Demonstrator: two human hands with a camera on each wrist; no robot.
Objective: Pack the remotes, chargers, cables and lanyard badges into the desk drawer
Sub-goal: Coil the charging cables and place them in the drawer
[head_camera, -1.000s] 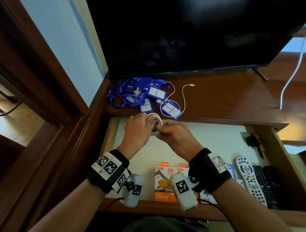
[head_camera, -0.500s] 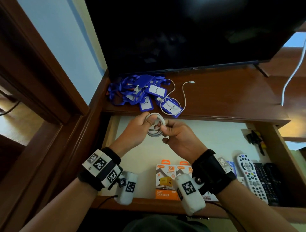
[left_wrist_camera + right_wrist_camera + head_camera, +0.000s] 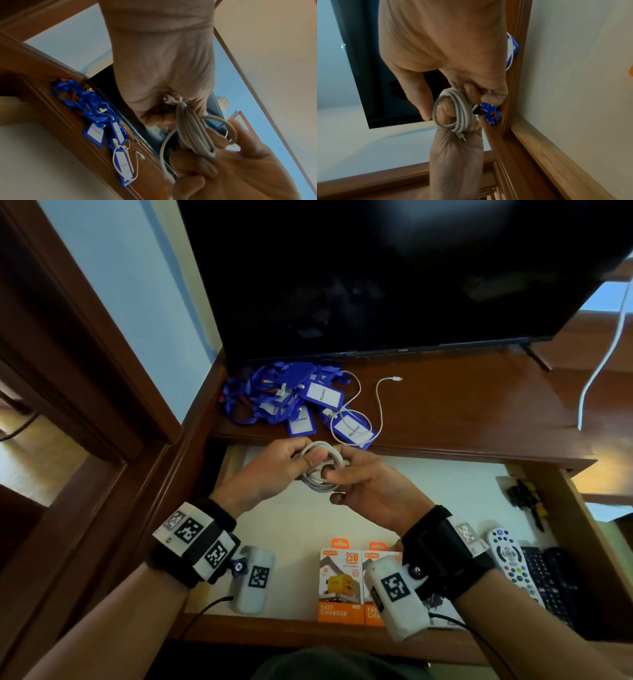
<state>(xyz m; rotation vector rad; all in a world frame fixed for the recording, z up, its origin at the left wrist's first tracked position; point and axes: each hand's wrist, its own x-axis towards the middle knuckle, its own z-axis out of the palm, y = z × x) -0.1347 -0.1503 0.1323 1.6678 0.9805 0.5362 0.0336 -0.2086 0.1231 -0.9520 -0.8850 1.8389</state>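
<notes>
Drawer [image 3: 579, 501] open below the desk; both hands grip a coiled cable [image 3: 320, 474] above it. Left hand [image 3: 274, 470] and right hand [image 3: 373, 491] hide most loops; right-side remotes [image 3: 512, 563] partly covered by the wrist.

Both forearms reached forward, wrists strapped with marker bands. The left hand [image 3: 274, 467] and right hand [image 3: 368, 489] met knuckle to knuckle, fingers [image 3: 157, 120] curled, each gripping the coiled white cable [image 3: 322, 470] between them.
</notes>
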